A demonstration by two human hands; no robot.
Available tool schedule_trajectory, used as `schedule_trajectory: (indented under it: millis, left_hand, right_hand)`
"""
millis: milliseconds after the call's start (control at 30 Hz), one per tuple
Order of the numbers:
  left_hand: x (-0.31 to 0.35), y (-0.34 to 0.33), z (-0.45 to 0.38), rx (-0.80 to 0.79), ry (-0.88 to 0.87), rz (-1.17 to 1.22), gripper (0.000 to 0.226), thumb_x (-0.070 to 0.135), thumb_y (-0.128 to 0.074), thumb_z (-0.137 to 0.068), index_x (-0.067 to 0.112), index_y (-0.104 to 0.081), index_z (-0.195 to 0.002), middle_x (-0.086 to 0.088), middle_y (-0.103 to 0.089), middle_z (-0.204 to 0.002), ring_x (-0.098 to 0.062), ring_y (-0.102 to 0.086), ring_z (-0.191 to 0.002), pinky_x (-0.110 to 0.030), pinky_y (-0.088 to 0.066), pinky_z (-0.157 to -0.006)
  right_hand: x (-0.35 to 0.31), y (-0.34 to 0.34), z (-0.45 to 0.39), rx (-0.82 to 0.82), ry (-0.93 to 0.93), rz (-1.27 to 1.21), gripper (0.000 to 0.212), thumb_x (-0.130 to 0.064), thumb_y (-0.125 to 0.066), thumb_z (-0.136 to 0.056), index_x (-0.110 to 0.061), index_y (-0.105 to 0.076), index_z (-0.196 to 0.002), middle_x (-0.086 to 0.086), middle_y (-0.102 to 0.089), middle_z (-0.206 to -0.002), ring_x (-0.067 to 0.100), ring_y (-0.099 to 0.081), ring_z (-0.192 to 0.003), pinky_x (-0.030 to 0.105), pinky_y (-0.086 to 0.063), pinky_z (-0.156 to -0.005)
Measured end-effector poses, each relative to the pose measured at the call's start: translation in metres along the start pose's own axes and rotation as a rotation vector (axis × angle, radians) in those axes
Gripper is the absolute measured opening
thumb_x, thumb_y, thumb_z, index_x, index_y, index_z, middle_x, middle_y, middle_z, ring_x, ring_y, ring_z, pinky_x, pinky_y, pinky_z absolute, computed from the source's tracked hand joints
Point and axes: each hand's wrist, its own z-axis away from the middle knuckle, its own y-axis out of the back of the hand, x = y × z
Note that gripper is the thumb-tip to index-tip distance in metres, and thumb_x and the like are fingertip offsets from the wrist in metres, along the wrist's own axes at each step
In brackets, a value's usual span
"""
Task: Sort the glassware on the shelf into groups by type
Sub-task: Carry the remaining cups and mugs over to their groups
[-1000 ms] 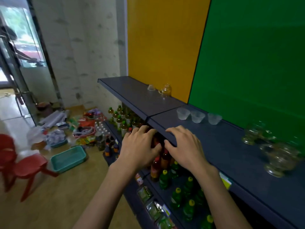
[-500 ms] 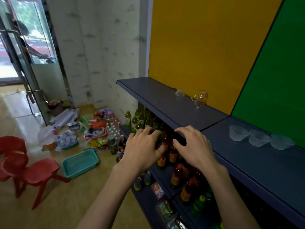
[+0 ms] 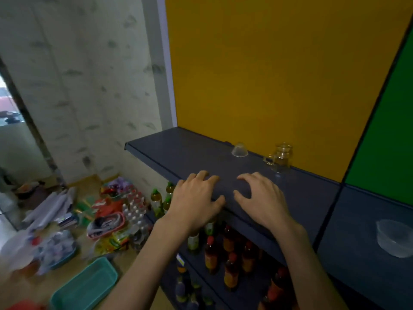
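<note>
A dark blue shelf [image 3: 178, 151] runs along the yellow and green wall. On it, near the wall, a small clear cup [image 3: 239, 150] stands upside down. To its right is a glass jug with a handle [image 3: 281, 155]. At the right edge sits a clear shallow bowl [image 3: 394, 237]. My left hand [image 3: 196, 200] and my right hand [image 3: 261, 198] hover side by side over the shelf's front edge, fingers spread and curled, holding nothing. Both are well short of the cup and the jug.
Below the top shelf, lower shelves hold several drink bottles [image 3: 231, 253] with red and green caps. On the floor to the left lie a teal tray [image 3: 86, 285], a pink basket [image 3: 107, 224], packs of small bottles and bags.
The view has swung left along the shelf, so the cup and jug are now close ahead and only one bowl remains at the right. Both hands have risen over the shelf edge.
</note>
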Motion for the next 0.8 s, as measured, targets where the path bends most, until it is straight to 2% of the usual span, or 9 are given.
schedule_trajectory:
  millis: [200, 400, 567, 667, 800]
  left_hand:
    - [-0.023, -0.020, -0.087, -0.031, -0.104, 0.042, 0.061, 0.057, -0.045, -0.095, 0.033, -0.036, -0.150, -0.001, -0.038, -0.155, -0.027, -0.042, -0.135, -0.046, -0.039, -0.105]
    - [-0.038, -0.052, -0.168, -0.052, -0.234, 0.131, 0.062, 0.055, -0.049, -0.094, 0.031, -0.037, -0.150, 0.000, -0.042, -0.151, -0.027, -0.046, -0.131, -0.046, -0.044, -0.102]
    - [-0.051, -0.081, -0.230, -0.105, -0.375, 0.178, 0.062, 0.055, -0.051, -0.094, 0.031, -0.036, -0.150, 0.000, -0.043, -0.148, -0.026, -0.048, -0.128, -0.045, -0.044, -0.098]
    - [-0.058, -0.092, -0.265, -0.131, -0.467, 0.213, 0.061, 0.054, -0.051, -0.095, 0.030, -0.037, -0.150, 0.000, -0.042, -0.149, -0.027, -0.047, -0.129, -0.044, -0.043, -0.099]
    - [-0.073, -0.103, -0.310, -0.076, -0.577, 0.254, 0.056, 0.050, -0.053, -0.094, 0.028, -0.044, -0.144, 0.000, -0.047, -0.143, -0.026, -0.047, -0.124, -0.042, -0.040, -0.096]
  right_hand:
    - [0.018, -0.014, -0.063, 0.000, -0.099, 0.061, 0.048, -0.049, -0.057, -0.093, -0.033, -0.050, -0.137, -0.007, -0.054, -0.135, 0.017, -0.051, -0.124, 0.037, -0.044, -0.096]
    - [0.047, -0.018, -0.108, 0.057, -0.275, 0.127, 0.048, -0.047, -0.060, -0.093, -0.033, -0.050, -0.138, -0.006, -0.052, -0.141, 0.018, -0.050, -0.127, 0.036, -0.042, -0.097]
    - [0.056, -0.031, -0.130, 0.133, -0.428, 0.199, 0.047, -0.047, -0.062, -0.091, -0.033, -0.055, -0.135, -0.006, -0.058, -0.133, 0.019, -0.055, -0.120, 0.036, -0.045, -0.088]
    - [0.053, -0.035, -0.144, 0.168, -0.513, 0.231, 0.042, -0.044, -0.063, -0.090, -0.035, -0.058, -0.130, -0.006, -0.061, -0.129, 0.021, -0.057, -0.116, 0.034, -0.042, -0.080]
    - [0.041, -0.041, -0.172, 0.210, -0.602, 0.278, 0.037, -0.044, -0.062, -0.089, -0.034, -0.060, -0.125, -0.004, -0.061, -0.128, 0.026, -0.060, -0.110, 0.033, -0.039, -0.073]
